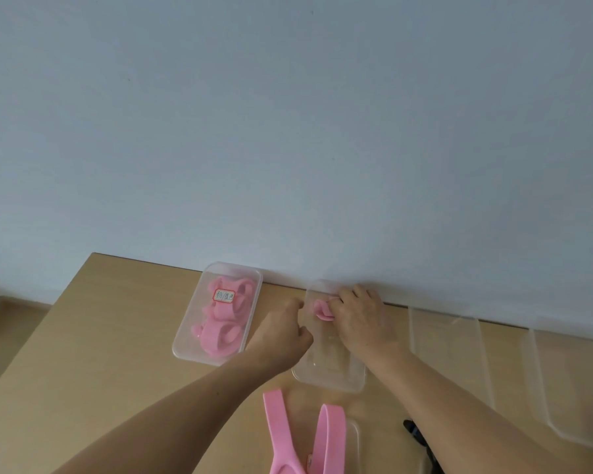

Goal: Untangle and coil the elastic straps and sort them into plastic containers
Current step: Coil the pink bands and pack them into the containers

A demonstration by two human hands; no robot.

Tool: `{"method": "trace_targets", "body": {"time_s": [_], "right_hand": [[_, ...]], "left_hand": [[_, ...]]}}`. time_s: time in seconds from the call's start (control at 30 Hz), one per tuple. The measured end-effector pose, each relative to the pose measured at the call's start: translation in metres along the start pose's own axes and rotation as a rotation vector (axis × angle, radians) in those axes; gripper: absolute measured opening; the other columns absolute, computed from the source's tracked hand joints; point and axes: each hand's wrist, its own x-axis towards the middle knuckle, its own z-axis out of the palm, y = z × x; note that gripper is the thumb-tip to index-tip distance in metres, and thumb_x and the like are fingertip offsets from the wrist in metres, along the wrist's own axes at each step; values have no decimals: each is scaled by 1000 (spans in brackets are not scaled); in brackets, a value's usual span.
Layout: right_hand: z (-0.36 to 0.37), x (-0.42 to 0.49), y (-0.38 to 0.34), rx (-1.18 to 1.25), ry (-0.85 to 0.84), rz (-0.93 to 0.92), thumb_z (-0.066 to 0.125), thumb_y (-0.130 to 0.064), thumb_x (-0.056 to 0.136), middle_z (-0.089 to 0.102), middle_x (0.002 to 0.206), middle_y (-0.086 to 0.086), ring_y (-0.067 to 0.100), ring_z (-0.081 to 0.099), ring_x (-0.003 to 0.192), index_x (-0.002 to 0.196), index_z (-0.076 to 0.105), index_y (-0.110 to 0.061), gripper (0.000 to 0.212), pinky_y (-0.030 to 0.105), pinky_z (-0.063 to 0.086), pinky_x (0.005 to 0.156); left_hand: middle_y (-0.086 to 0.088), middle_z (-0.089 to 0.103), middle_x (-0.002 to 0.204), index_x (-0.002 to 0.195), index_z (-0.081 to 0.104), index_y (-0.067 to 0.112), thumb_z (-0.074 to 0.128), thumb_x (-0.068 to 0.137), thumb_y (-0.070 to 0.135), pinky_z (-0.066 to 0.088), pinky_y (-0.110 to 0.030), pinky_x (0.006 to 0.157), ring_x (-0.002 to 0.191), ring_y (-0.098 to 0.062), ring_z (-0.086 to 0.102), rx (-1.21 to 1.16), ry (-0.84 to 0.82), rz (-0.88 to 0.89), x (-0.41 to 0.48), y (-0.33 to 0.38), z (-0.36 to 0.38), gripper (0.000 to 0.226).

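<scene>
**Item: coiled strap (322, 311), pink elastic.** Location: far end of the open middle container (329, 383), at the back of the worktop (100, 336) near the wall. Held by the right hand (356, 316), fingers curled over the coil and pinching it.

**Left hand (284, 331).** Fingers curled, at the container's left wall, just beside the coil. Whether it grips the wall, the strap or nothing cannot be told.

**Labelled container (185, 350).** Left of the middle one, with several pink straps inside. The writing on its label (224, 295) is too small to read.

**Loose strap (278, 425).** Pink, uncoiled, on the near worktop. Judged next in line.

**Spare clear containers (448, 350), (568, 388).** To the right, with no contents visible.

**Handling note, step in hand: seating the coil.** The elastic will likely spring open on release. Advised: press the coil flat against the floor and end wall of the container, steady the container with the left hand, and lift the right-hand fingers off slowly. Keep the free tail tucked beneath the coil.
</scene>
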Motion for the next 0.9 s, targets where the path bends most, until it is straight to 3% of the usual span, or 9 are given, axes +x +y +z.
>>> {"method": "trace_targets", "body": {"time_s": [0.2,0.3,0.37,0.5,0.7,0.9], "right_hand": [[5,3,-4,39,6,87,94,-16,43,59,63,0,25,59,60,62,66,-22,35,36,47,57],[6,-3,-4,90,34,102,91,-29,56,58,65,0,26,59,63,65,66,-23,28,36,46,58],[8,-6,-3,86,49,122,86,-36,60,58,68,-1,26,58,67,67,67,-22,25,37,45,61],[9,-12,-2,103,89,157,80,-36,69,61,72,-3,25,59,73,74,70,-24,17,37,44,65],[-3,-24,-3,230,97,209,77,-21,70,62,84,-1,27,60,82,82,70,-19,14,39,45,70],[-34,-64,-27,382,146,297,67,-14,81,60,110,3,26,57,101,110,67,-12,30,37,50,86]], "left_hand": [[-5,64,81,137,40,17,48,86,17,53,-38,68,77,-26,64,38,5,-1,1,-1,4,52],[-3,54,125,144,32,21,50,89,21,46,-32,83,105,-27,58,137,57,78,-1,-2,7,59],[2,42,138,144,34,23,51,89,24,36,-25,91,122,-23,46,227,117,192,-3,-2,8,58],[3,35,145,142,38,26,52,89,27,30,-26,105,132,-20,33,257,128,265,-5,0,7,55],[1,37,146,140,43,22,54,89,28,25,-25,106,134,-21,33,254,138,265,-8,3,-2,53],[0,36,148,145,39,18,51,91,28,28,-31,111,137,-21,30,286,55,291,-36,-5,-18,56]]}}
